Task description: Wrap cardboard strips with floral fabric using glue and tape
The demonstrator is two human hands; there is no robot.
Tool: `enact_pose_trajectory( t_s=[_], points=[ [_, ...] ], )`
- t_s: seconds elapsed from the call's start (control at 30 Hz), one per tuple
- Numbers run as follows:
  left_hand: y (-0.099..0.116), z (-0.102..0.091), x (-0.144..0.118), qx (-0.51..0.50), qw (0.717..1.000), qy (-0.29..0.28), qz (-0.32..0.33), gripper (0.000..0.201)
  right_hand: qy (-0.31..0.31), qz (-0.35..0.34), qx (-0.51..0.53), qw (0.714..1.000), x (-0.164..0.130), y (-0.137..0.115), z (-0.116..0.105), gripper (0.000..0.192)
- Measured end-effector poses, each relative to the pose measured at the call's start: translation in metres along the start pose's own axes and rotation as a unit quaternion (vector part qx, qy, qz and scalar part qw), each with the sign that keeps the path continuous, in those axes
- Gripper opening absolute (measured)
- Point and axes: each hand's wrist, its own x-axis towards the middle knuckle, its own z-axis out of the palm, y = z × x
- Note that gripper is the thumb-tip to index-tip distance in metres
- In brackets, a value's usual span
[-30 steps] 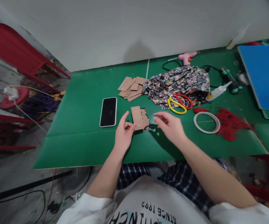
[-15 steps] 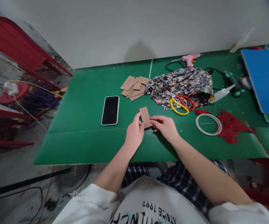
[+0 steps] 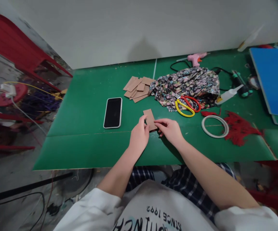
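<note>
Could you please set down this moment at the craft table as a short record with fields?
Surface: green table
Left hand: grips the near left edge of the cardboard piece
Right hand: pinches the same piece from the right
Left of the hands: phone, face up
Behind: stack of cardboard pieces, floral fabric with scissors on it
Right: tape ring, red scraps

Both hands, left hand (image 3: 139, 138) and right hand (image 3: 169, 131), pinch cardboard piece (image 3: 150, 119) near desk (image 3: 85, 141) front edge, phone (image 3: 113, 112) beside.
</note>
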Motion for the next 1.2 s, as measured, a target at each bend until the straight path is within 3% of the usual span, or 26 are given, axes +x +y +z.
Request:
enact_pose_trajectory(
  t_s=[0.47,0.6,0.73,0.83,0.93,1.07,1.2],
  points=[
    [-0.001,0.002,-0.002,0.002,1.0,0.015,0.018,0.035,-0.004,-0.011,-0.001,1.0,0.0,0.005,0.0,0.014],
    [-0.001,0.003,-0.003,-0.022,0.999,0.026,0.031,0.035,-0.003,-0.01,0.058,0.998,-0.002,0.003,-0.002,0.024],
    [0.002,0.002,-0.007,-0.025,0.993,0.066,0.091,0.034,-0.024,0.024,0.17,0.985,-0.004,-0.002,-0.006,0.037],
    [0.007,0.002,-0.009,0.007,0.982,0.098,0.162,0.036,-0.037,0.04,0.21,0.976,-0.002,-0.009,-0.018,0.03],
    [0.013,0.006,-0.011,0.084,0.966,0.109,0.22,0.04,0.033,0.01,0.227,0.973,0.003,-0.016,-0.042,0.024],
    [0.015,0.018,-0.006,0.22,0.935,0.06,0.272,0.04,0.178,-0.009,0.258,0.949,0.012,-0.019,-0.08,0.028],
    [0.01,0.021,0.009,0.279,0.919,0.042,0.275,0.039,0.193,-0.004,0.198,0.961,0.015,-0.017,-0.097,0.028]
  ],
)
